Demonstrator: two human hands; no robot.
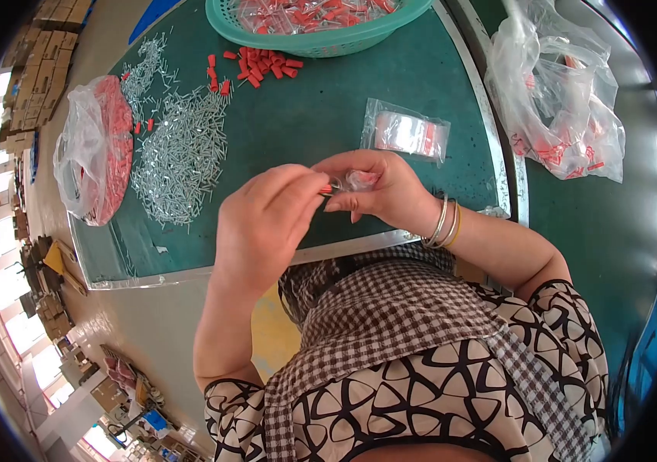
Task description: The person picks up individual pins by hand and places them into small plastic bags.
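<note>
My left hand [270, 212] is closed in a pinch on a small red piece [327, 189], most of it covered by the fingertips. Beside it, my right hand [390, 189], with bangles at the wrist, has its fingers curled round a small clear plastic bag [361, 180] with something reddish inside. The two hands nearly meet over the front edge of the green table. Left of them lies a large pile of silver screws or nails [178, 158]. Small red sleeve-like pieces [267, 63] form a heap farther back.
A green basket [317, 42] of filled bags stands at the back. Flat clear packets [409, 135] lie right of centre. A bag of red pieces [113, 146] rests at the left. Crumpled plastic bags [555, 100] lie on the right surface, beyond the metal table edge [490, 115].
</note>
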